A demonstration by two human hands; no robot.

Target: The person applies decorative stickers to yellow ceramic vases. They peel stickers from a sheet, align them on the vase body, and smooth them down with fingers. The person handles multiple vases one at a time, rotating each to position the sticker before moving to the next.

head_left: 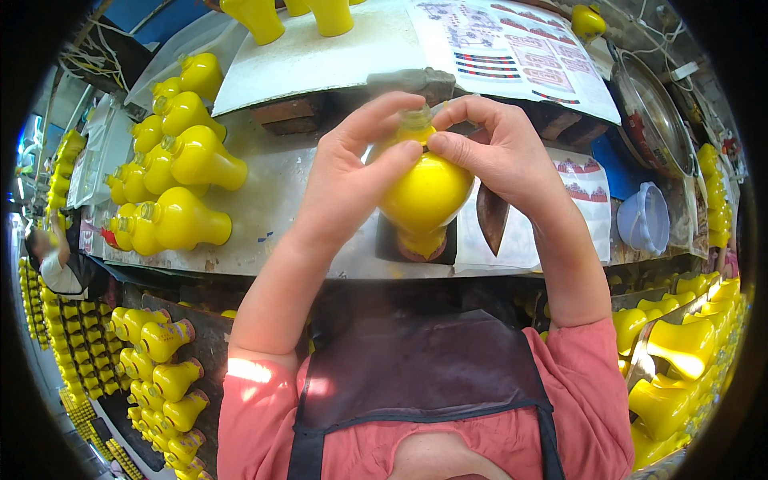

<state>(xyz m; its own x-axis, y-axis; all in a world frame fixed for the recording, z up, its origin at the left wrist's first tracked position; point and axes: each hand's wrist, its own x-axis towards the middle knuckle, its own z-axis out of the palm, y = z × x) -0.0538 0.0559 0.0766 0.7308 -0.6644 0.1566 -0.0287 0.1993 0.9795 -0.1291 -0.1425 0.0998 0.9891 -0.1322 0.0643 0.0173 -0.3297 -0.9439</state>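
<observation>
A glossy yellow bottle [426,192] with a bare glass neck stands in front of me, its narrow foot over a dark pad [389,246]. My left hand [356,156] curls round its left side, thumb on the shoulder and fingers at the neck. On the other side my right hand [496,148] has its thumb pressed just below the neck and its fingers bent behind. Whether a thin piece lies under the fingertips cannot be made out. A pointed dark brown blade-like tool [491,218] shows below my right palm; I cannot tell if that hand holds it.
Several yellow bottles [188,220] lie or stand at left on the table. Printed sheets [520,48] cover a raised white board [368,60] at the back. A pale blue bucket [642,218] is at right. Racks of bottles flank me; another person [60,260] is at far left.
</observation>
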